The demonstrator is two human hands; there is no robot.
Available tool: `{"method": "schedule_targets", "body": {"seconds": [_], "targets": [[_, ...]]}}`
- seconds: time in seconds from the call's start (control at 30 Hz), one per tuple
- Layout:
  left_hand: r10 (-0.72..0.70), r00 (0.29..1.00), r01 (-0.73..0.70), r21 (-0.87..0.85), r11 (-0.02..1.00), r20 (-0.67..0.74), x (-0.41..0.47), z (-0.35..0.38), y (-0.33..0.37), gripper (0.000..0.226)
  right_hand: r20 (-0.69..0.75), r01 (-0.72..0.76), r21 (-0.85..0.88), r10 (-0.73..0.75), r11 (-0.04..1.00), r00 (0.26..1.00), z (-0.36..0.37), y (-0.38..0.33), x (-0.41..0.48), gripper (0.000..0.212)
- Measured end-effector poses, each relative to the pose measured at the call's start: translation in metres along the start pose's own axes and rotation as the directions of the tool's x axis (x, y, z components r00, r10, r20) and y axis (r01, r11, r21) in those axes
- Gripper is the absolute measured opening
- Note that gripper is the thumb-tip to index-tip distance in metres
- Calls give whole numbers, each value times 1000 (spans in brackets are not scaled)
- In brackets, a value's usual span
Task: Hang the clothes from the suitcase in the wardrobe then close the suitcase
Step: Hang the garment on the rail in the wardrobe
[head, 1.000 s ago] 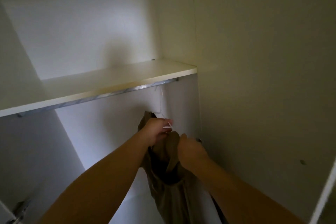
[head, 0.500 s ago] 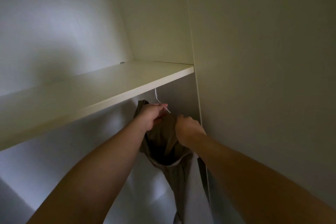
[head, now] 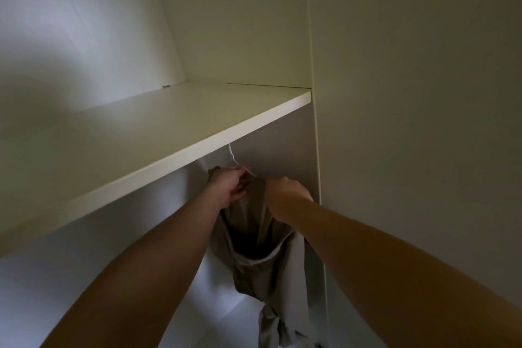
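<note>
Your left hand (head: 230, 186) pinches the olive-brown fabric garment (head: 254, 260) at its top, touching the thin white hanger (head: 232, 156). Your right hand (head: 286, 196), just beside, grips the same fabric. The garment hangs below both hands, under the cream wardrobe shelf (head: 169, 127).

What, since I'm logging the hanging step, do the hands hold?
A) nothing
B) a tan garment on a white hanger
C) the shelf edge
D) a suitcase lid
B: the left hand and right hand both grip the top of the tan garment, from which the white hanger rises to just under the shelf.
</note>
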State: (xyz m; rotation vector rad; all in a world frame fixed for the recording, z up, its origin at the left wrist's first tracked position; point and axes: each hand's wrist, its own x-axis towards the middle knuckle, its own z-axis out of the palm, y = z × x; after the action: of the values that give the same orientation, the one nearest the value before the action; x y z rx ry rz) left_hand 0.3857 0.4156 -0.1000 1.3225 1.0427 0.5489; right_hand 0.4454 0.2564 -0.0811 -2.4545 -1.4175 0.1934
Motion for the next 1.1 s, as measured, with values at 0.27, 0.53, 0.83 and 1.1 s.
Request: {"method": "schedule_targets", "body": {"seconds": [0.27, 0.53, 0.83, 1.1], "targets": [[128, 985, -116, 104, 988, -116, -5, -13, 1, 18, -2, -9, 13, 9, 1000, 1000, 4, 3, 3, 25], [367, 897, -273, 345, 898, -246, -94, -63, -24, 15, -253, 183, 279, -112, 943, 961, 12, -13, -24, 24], [555, 732, -213, 640, 738, -396, -298, -93, -97, 19, -484, 614, 591, -379, 523, 788, 60, -72, -141, 35], [498, 410, 187, 605, 774, -764, -542, -78, -212, 22, -337, 703, 690, -782, 175, 525, 104, -124, -341, 47]]}}
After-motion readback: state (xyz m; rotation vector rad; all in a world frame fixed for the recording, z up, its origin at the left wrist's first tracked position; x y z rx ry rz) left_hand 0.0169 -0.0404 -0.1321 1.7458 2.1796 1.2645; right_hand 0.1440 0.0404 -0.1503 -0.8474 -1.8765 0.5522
